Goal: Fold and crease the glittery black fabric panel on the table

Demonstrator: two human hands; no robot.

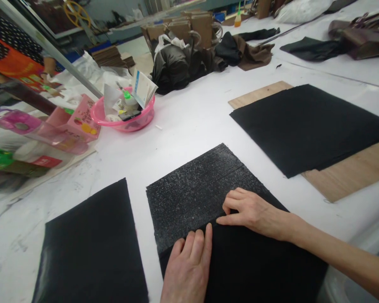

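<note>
A black leather-like sheet (265, 265) lies in front of me, with its smooth near part meeting a speckled grey-black part (196, 193) along a raised seam or folded edge. My left hand (189, 265) rests on that edge, fingers stretched out and pressing down. Just to its right, my right hand (249, 212) has curled fingers and a thumb laid along the same edge, pinching it. Part of the edge is hidden under the fingers. Another smooth black sheet (91, 248) lies apart on the left.
At the right, more black sheet (309, 126) lies on a wooden board (353, 172). A pink basin (123, 122) of small items stands behind on the white table (183, 122). Pink containers (72, 120) are at left, dark bags (173, 63) at the back. A person in orange (15, 63) stands far left.
</note>
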